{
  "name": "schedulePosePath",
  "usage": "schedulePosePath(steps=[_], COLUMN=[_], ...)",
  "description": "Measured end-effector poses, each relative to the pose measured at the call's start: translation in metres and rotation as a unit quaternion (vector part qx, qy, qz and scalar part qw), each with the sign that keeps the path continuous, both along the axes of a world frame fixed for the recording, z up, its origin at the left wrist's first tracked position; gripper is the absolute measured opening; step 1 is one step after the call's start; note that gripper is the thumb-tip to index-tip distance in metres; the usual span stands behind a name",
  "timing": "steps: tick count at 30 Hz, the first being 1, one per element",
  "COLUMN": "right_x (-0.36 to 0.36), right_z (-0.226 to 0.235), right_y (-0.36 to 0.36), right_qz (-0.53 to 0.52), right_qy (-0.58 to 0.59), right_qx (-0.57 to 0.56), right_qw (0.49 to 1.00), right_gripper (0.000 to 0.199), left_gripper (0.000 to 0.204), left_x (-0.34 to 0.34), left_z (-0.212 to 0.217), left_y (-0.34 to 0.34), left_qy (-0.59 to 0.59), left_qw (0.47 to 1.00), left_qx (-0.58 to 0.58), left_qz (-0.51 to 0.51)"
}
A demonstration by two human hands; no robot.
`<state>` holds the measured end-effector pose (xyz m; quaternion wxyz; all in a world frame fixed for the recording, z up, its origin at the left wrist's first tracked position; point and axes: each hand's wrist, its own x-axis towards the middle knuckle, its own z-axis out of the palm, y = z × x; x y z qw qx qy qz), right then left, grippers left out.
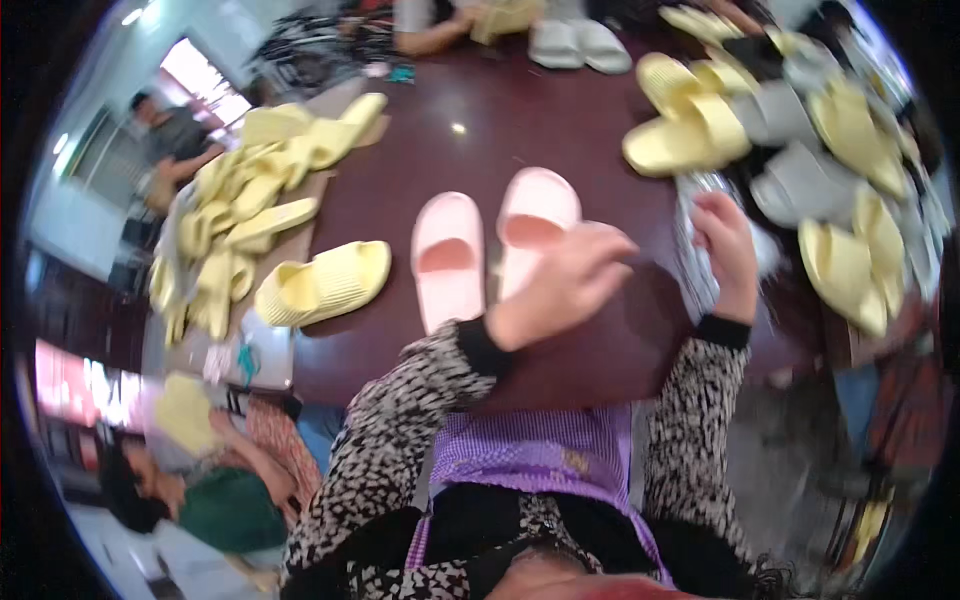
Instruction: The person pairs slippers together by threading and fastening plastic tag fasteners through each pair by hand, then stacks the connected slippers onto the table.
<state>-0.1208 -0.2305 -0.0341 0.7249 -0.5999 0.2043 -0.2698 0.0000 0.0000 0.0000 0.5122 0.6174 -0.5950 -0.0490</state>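
A pair of pale pink slippers lies on the dark red table in front of me, the left slipper fully in sight. My left hand hovers over the heel of the right slipper and hides part of it. Its fingers are blurred but look spread, with nothing visible between them. Over a stack of clear plastic bags is my right hand, its fingers curled in. Whether a bag edge is pinched there cannot be made out. A single yellow slipper lies left of the pink pair.
Yellow slippers are heaped at the table's left. Yellow and grey slippers crowd the right side. A pair of light grey slippers stands at the far edge, near another person's arm. A co-worker sits at lower left holding something yellow.
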Motion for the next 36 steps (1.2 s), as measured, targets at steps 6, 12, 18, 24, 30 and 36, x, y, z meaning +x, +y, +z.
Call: schedulePosePath(steps=[6,12,18,24,30,36], right_x=[0.018,0.025,0.024,0.049,0.056,0.077], right_z=[0.001,-0.004,-0.009,-0.061,-0.074,-0.06], right_y=[-0.022,-0.037,-0.047,-0.054,-0.039,-0.033], right_qz=[0.015,0.036,-0.004,-0.252,-0.233,-0.271], right_qy=[-0.083,-0.128,-0.195,0.081,0.334,0.318], right_qx=[-0.011,0.052,0.139,-0.378,-0.584,-0.583], right_qw=[0.996,0.99,0.971,0.887,0.702,0.697], right_gripper=[0.01,0.009,0.014,0.038,0.058,0.04], left_gripper=[0.027,0.022,0.013,0.015,0.012,0.016], left_x=[0.025,0.037,0.038,0.028,0.029,0.061], left_z=[-0.026,-0.059,-0.062,-0.047,-0.045,-0.013], left_y=[-0.139,-0.176,-0.174,-0.157,-0.138,-0.063], left_qy=[0.132,0.199,0.359,0.458,0.473,0.515], left_qw=[0.987,0.974,0.93,0.888,0.879,0.856], left_qx=[-0.054,-0.002,-0.009,-0.01,-0.05,-0.047], left_qz=[-0.068,-0.11,-0.085,-0.044,-0.017,-0.024])
